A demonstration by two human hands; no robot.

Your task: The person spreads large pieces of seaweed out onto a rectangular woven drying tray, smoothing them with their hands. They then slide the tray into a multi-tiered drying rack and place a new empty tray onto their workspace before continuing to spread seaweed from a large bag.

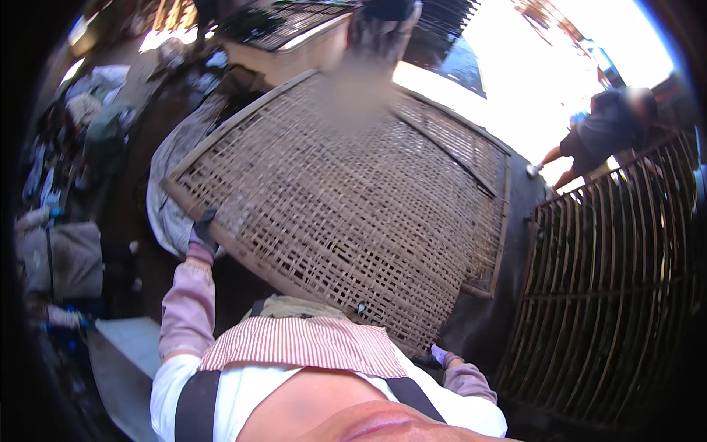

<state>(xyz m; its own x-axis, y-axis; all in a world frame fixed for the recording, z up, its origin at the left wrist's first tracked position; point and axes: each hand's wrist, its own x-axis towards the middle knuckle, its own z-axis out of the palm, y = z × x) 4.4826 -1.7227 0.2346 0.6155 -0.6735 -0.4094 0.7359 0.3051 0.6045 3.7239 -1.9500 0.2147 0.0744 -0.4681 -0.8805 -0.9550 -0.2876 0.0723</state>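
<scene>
A large woven bamboo panel with a wooden frame spreads out in front of my body. My left hand, in a dark and purple glove, grips the frame near its left corner. At the near right corner my right hand, also gloved, holds the panel's edge, with its fingertips partly hidden. Another woven bamboo panel shows beyond the right side of the first, at a slightly different angle. A tiny green-and-white scrap lies on the weave near my waist.
To the right stands a slatted rack. A person is near the bright opening; another person stands past the panel's far end. On the left are a whitish sack, heaped bags and a pale sheet-like board.
</scene>
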